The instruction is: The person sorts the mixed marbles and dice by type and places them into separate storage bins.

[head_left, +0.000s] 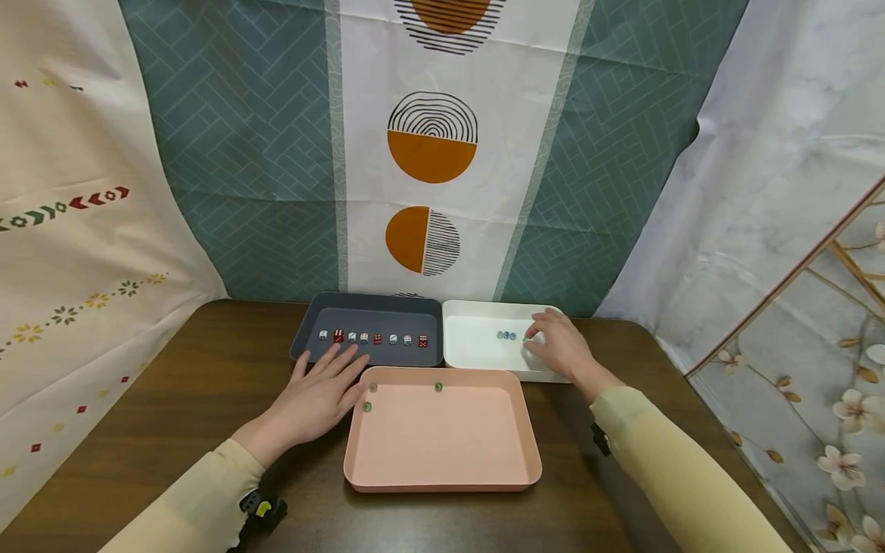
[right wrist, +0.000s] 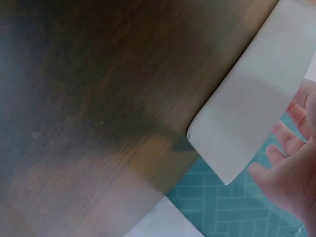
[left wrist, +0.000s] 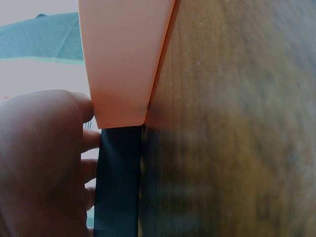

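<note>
In the head view my left hand [head_left: 311, 403] has its fingers spread over the front edge of the dark grey tray [head_left: 369, 303], beside the pink tray's [head_left: 442, 453] back left corner. A row of white and red dice [head_left: 377, 339] lies in the grey tray. My right hand [head_left: 561, 347] reaches into the white tray [head_left: 477, 365], thumb and forefinger pinched at what looks like a small bluish bead, mostly hidden. Just left of those fingertips sit three small blue beads [head_left: 506, 335] in a row. Small green beads [head_left: 439, 387] lie in the pink tray.
The trays stand on a dark brown wooden table [head_left: 228, 369], grey and white side by side at the back, pink in front. A patterned cloth [head_left: 276, 153] hangs right behind them, with light cloths at both sides.
</note>
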Action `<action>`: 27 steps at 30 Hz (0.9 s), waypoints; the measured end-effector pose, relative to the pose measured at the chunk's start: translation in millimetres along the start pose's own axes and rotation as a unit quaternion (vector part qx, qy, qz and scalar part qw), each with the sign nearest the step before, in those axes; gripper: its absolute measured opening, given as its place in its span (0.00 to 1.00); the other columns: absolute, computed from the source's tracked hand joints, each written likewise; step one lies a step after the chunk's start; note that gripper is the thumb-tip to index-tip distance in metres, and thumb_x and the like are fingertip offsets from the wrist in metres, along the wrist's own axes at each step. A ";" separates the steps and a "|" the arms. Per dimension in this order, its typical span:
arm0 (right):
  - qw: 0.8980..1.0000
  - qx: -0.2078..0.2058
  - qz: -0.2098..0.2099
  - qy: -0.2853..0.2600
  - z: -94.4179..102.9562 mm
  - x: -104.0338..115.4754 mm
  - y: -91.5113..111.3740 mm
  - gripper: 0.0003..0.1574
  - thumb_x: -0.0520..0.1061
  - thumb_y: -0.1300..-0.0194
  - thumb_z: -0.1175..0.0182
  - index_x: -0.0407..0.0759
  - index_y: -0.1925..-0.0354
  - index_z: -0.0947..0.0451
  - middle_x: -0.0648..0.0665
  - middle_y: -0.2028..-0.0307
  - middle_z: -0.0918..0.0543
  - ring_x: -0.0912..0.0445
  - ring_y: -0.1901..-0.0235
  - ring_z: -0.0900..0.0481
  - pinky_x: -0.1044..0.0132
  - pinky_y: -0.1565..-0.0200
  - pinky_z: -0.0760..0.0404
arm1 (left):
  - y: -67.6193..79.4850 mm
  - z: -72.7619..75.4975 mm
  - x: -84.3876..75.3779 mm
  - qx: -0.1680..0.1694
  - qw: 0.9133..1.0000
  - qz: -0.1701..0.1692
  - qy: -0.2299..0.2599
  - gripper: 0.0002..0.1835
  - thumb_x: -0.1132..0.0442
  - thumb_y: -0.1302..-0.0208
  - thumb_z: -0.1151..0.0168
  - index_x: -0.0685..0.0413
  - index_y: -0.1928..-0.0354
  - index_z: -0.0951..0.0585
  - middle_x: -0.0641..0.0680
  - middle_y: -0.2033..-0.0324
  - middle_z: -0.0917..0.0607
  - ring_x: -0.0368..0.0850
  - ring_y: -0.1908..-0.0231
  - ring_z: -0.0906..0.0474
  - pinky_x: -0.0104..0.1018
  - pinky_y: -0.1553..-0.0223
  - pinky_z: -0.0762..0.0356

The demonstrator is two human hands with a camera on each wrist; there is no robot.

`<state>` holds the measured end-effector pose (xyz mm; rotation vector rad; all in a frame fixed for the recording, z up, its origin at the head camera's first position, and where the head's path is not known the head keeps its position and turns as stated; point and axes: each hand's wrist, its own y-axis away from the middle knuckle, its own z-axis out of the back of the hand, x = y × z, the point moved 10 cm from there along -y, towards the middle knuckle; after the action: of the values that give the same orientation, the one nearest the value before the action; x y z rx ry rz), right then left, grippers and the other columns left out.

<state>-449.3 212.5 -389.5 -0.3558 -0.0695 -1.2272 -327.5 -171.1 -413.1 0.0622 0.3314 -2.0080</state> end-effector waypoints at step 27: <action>0.998 0.035 -0.040 0.022 -16.5 -10.3 -17.2 0.09 0.41 0.25 0.32 0.38 0.52 0.09 0.31 0.35 0.16 0.34 0.27 0.29 0.38 0.24 0.32 | -1.6 -1.6 1.5 0.009 1.000 0.007 0.008 0.31 0.48 0.12 0.46 0.52 0.16 0.29 0.61 0.17 0.34 0.68 0.16 0.46 0.83 0.25 0.56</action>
<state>-471.1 211.9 -403.6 -0.2677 -0.0892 -1.3074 -329.7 -171.3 -414.6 0.0909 0.3225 -1.9979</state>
